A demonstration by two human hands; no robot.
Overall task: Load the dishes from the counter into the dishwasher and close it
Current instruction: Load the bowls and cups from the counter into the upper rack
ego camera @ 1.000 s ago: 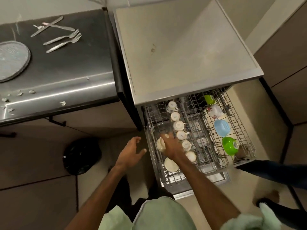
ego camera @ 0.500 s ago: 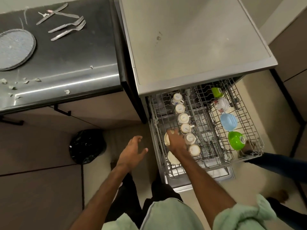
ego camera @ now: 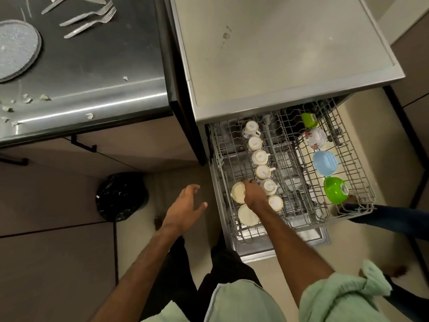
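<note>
The dishwasher's wire rack is pulled out below the steel dishwasher top. A row of white cups stands upside down along its left half. My right hand reaches into the rack's near left part and holds a cream saucer on edge, beside a second saucer. My left hand hovers over the floor left of the rack, fingers spread and holding nothing. On the dark counter lie two forks, more cutlery at the top edge and a grey round plate.
The rack's right side holds a green bowl, a blue bowl, a floral cup and a green cup. A black rubbish bag sits on the floor below the counter. Another person's leg is at the rack's right corner.
The view has shifted, so everything sits lower and to the right in frame. My right hand stays at the saucer in the rack; my left hand stays open beside it.
</note>
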